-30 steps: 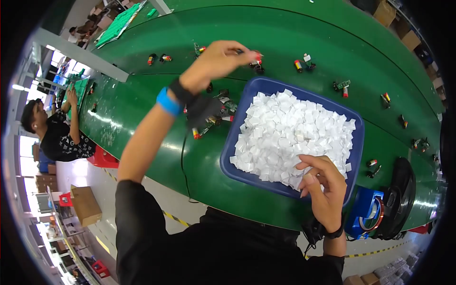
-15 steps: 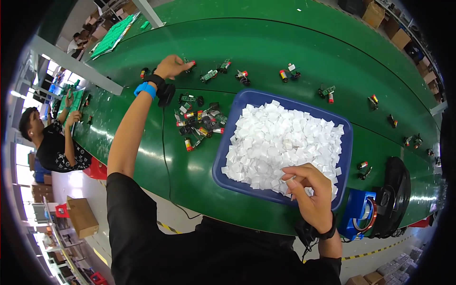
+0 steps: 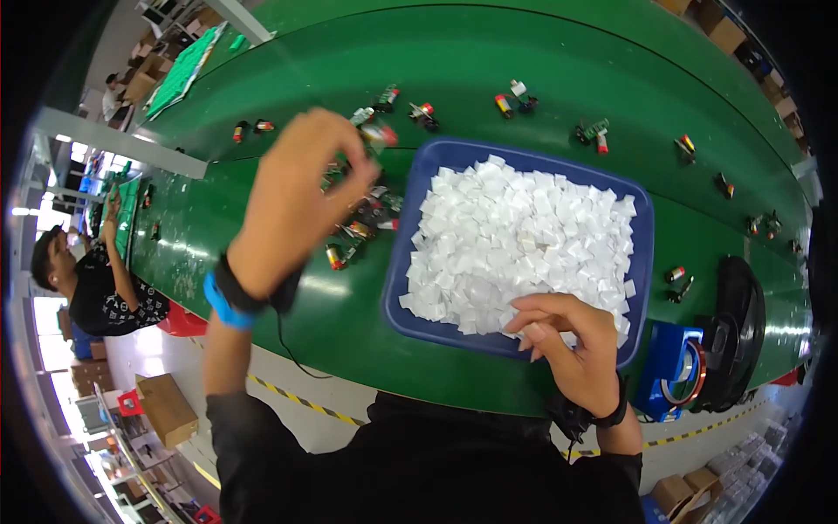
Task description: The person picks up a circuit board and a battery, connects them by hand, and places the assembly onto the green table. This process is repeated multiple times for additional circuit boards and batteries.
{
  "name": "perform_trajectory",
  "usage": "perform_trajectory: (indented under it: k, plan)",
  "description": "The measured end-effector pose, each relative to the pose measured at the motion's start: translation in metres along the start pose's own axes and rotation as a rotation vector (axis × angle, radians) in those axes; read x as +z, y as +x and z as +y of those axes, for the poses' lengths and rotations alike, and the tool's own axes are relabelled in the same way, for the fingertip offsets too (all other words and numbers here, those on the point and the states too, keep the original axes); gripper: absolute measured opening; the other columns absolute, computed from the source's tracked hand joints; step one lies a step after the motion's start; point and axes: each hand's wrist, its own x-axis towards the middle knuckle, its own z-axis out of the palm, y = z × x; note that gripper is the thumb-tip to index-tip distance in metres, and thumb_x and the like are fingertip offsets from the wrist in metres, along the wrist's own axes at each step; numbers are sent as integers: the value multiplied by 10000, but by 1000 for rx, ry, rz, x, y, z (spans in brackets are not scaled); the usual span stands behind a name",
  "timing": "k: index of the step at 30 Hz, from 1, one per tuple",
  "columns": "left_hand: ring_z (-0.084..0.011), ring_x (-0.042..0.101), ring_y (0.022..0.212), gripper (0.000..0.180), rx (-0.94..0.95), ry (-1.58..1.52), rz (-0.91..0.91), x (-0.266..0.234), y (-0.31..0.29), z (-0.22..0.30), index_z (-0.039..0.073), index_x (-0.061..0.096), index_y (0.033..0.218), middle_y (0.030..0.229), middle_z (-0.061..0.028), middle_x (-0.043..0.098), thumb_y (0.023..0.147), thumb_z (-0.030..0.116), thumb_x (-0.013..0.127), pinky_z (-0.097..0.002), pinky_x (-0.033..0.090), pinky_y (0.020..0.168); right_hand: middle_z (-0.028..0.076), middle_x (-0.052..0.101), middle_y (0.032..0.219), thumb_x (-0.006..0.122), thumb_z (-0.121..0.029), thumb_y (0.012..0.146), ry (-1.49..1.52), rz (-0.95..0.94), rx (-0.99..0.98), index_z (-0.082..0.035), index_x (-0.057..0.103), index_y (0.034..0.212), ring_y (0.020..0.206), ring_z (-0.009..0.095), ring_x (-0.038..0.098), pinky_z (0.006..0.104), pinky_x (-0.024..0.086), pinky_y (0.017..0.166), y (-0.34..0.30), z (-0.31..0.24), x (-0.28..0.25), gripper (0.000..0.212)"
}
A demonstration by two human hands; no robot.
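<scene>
My left hand (image 3: pixel 292 192), smeared by motion, is raised over the left part of the green table with its thumb and index finger brought together. At its fingertips is a blurred small circuit board with a red-ended battery (image 3: pixel 381 135). Below that hand lies a pile of similar boards, batteries and black parts (image 3: pixel 353 234), partly covered by it. A blue tray (image 3: pixel 648 253) full of small white square pieces (image 3: pixel 515 231) stands in front of me. Over its near right corner my right hand (image 3: pixel 576 349) is closed in a pinch; anything between its fingertips is too small to make out.
Several board-and-battery units, such as one unit (image 3: pixel 594 134), lie in a curved row across the table. At the right are a blue tape dispenser (image 3: pixel 670 371) and a black case (image 3: pixel 738 341). A black cable (image 3: pixel 286 349) hangs near the front edge. Another person (image 3: pixel 92 279) works at far left.
My left hand has come back toward me from the far row, carrying the battery-and-board unit. My right hand stays pinched over the tray. The whole view has shifted slightly.
</scene>
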Motion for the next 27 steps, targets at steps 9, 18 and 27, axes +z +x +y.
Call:
perform_trajectory:
  k: [9,18,27]
  plan:
    - [-289,623,935,209,317,-104,-5,54,-48,101,69,646,863,1037,-112,632,695,-6,745,-390,523,756,146,710,887,569,-85,980,420,-53,324,57,626,1099,656,140,662,223,510,520,10,0,-7,193]
    - [-173,639,870,235,-387,-814,72,60,-47,118,55,629,1075,1031,-105,644,854,77,706,-286,529,657,116,720,834,649,-30,925,203,174,106,37,622,1015,590,106,644,211,493,495,7,8,-9,115]
    - [-108,636,766,172,-547,-949,-559,69,-31,102,-6,559,1083,874,-55,621,944,75,621,-241,536,591,79,714,790,687,-36,881,-270,171,-35,-18,589,980,597,125,655,230,484,529,10,18,-10,140]
